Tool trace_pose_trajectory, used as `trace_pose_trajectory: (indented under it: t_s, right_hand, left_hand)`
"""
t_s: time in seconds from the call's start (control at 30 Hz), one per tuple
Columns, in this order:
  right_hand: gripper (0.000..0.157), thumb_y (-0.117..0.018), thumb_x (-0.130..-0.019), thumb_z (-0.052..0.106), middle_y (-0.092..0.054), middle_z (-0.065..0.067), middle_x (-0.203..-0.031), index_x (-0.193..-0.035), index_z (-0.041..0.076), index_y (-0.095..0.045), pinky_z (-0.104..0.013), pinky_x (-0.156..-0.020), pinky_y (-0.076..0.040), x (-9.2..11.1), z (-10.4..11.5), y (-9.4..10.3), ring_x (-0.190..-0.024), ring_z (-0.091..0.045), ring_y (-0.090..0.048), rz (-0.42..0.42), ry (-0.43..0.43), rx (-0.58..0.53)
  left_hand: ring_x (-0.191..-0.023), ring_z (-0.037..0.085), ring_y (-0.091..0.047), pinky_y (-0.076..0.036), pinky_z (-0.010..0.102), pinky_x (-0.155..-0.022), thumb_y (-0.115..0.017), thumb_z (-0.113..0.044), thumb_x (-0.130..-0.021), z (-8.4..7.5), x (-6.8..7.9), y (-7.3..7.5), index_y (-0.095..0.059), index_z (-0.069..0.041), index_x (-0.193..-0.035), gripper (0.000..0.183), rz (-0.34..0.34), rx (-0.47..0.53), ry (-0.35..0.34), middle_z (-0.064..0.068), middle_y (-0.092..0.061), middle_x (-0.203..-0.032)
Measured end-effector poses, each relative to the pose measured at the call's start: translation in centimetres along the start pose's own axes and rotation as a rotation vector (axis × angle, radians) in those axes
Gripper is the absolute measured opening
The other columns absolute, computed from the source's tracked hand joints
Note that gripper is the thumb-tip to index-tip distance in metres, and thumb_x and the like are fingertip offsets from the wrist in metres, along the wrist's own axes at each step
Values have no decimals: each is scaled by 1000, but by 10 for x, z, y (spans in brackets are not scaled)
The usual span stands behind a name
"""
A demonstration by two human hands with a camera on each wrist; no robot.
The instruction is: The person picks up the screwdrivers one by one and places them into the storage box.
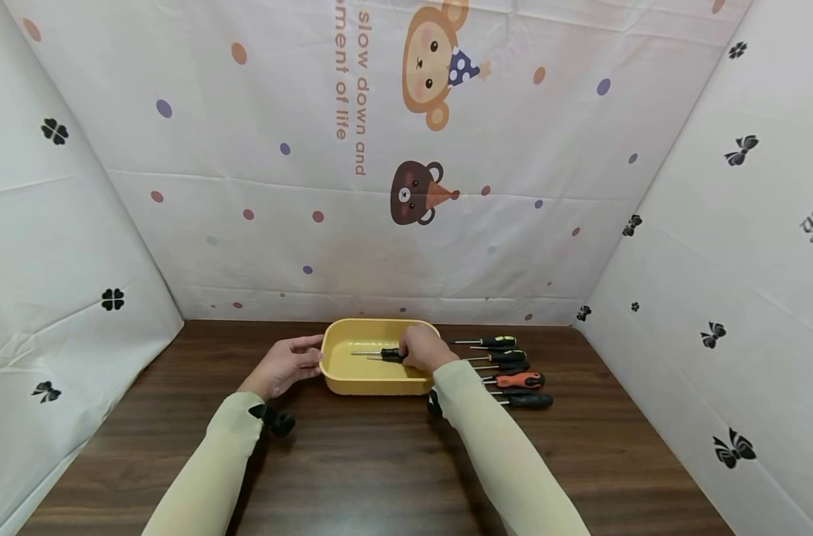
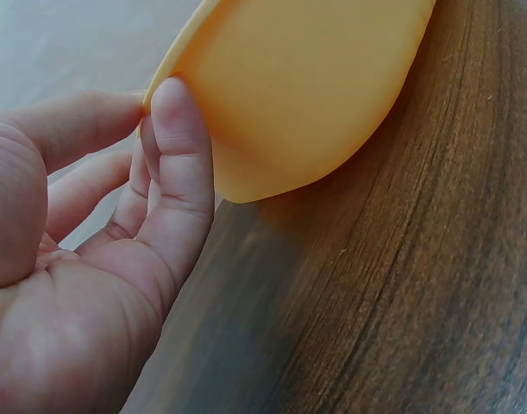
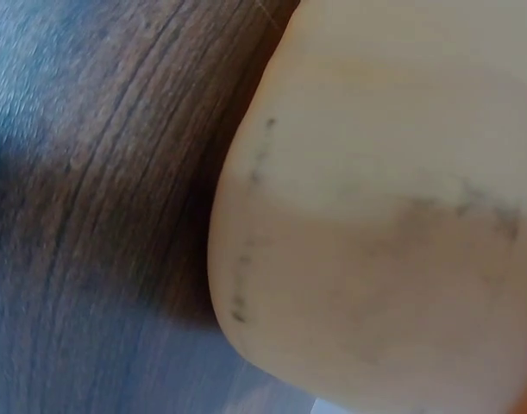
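A yellow plastic bin (image 1: 342,386) stands on the table. At its left end my left hand (image 1: 287,366) pinches the rim; in the left wrist view the left hand's fingertips (image 2: 178,108) meet the bin wall (image 2: 289,86). My right hand (image 1: 423,348) reaches inside the bin and grips black-handled screwdrivers (image 1: 391,355). Two thin shafts point left, low over the bin floor, and the handle ends are hidden in that hand. The right wrist view shows only the bin's outer wall (image 3: 375,216), with dark scuffs, and the table beside it.
Several more screwdrivers lie in a column right of the bin, handles to the right: black-and-yellow ones (image 1: 507,356), a red-orange one (image 1: 522,380) and a black one (image 1: 532,401). The brown wooden table (image 1: 353,469) meets printed white cloth (image 1: 279,223) at the back and sides.
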State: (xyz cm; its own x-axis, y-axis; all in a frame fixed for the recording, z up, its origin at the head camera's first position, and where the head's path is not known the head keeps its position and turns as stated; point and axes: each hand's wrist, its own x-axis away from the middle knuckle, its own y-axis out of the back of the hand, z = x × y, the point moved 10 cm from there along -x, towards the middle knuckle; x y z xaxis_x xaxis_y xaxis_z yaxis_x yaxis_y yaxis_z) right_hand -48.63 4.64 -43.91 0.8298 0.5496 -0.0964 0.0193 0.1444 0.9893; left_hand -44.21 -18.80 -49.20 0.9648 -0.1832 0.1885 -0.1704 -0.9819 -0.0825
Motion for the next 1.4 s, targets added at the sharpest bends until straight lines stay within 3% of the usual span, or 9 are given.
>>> trace_pose_trajectory:
  t_s: [0.2,0.47,0.7,0.87,1.07,1.4]
  right_hand:
    - [10,-85,-78,4,-75,4,-85,-76,13,-81,-30,-79,-58,2,-1,0,-74,-9,-59,15,-1,-15]
    - [14,-83,-84,6,-73,3,-81,-74,15,-78,-30,-77,-51,6,-5,1,-70,-8,-48,52,-38,-98]
    - [5,-83,-85,12,-78,2,-95,-89,15,-83,-30,-79,-57,10,-4,4,-76,-7,-61,46,-7,-170]
    - [16,-85,-84,16,-79,1,-98,-100,12,-83,-32,-82,-59,15,-1,13,-86,-12,-69,-9,53,-224]
    - [24,-85,-85,18,-79,-4,-101,-106,7,-81,-35,-82,-60,24,-5,27,-89,-14,-70,-61,47,-362]
    - [36,-84,-86,30,-78,-9,-109,-113,6,-79,-38,-86,-60,41,-19,41,-97,-22,-71,-107,40,-459]
  left_hand:
    - [-79,14,-70,-63,27,-77,-67,-6,-98,2,-1,0,-41,-2,-156,63,-7,-5,3,8,-68,-102]
    - [-79,13,-70,-63,27,-77,-66,-6,-99,2,0,2,-41,-2,-155,61,-9,-10,-6,8,-69,-102]
    - [-78,12,-70,-62,26,-76,-65,-5,-99,1,1,2,-40,0,-156,62,-2,-19,-19,8,-69,-100]
    - [-78,12,-70,-63,26,-76,-66,-5,-99,3,2,1,-41,-1,-156,62,-9,-19,-7,7,-70,-99]
    - [-77,13,-70,-63,27,-76,-65,-5,-99,4,1,3,-44,-3,-154,59,-29,-25,-2,6,-69,-98]
    - [-78,13,-70,-63,27,-76,-66,-6,-99,2,-1,1,-42,-2,-155,61,-19,-18,-11,9,-69,-104]
